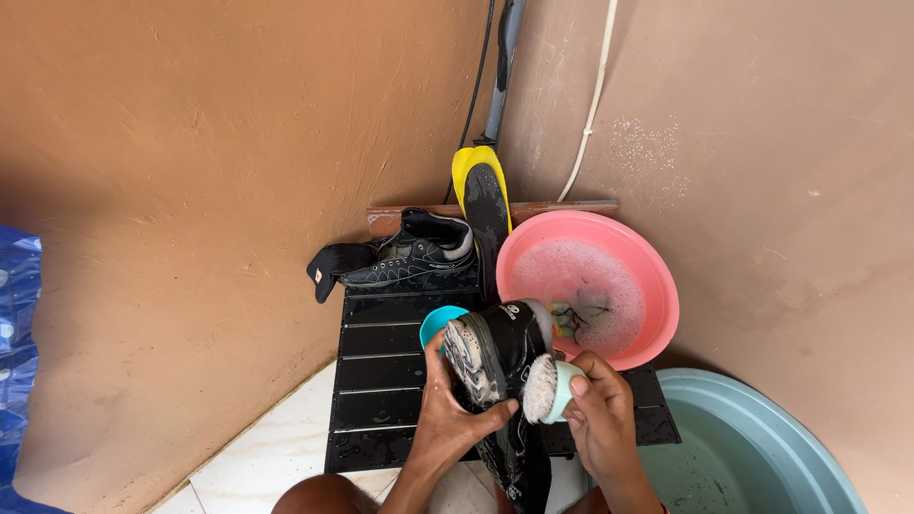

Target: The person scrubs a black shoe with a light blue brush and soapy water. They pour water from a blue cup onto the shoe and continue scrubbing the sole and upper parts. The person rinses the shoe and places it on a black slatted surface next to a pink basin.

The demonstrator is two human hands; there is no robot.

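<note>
Pretty cramped corner. The left hand (455,411) was clamped around a black shoe (502,354), sole up, over the black slatted stand (381,381). The right hand (602,417) gripped a scrub brush (549,389) pressed against the shoe's side. A pink basin (657,286) of suds sat just behind, a grey-green tub (762,428) at the right edge. Second shoe (409,252) and a yellow-edged insole (484,200) leaned against the wall; open floor only lower left.

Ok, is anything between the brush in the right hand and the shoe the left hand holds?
Nothing visible. The right hand holds the brush with its bristles right against the black shoe, which the left hand grips from below.
</note>
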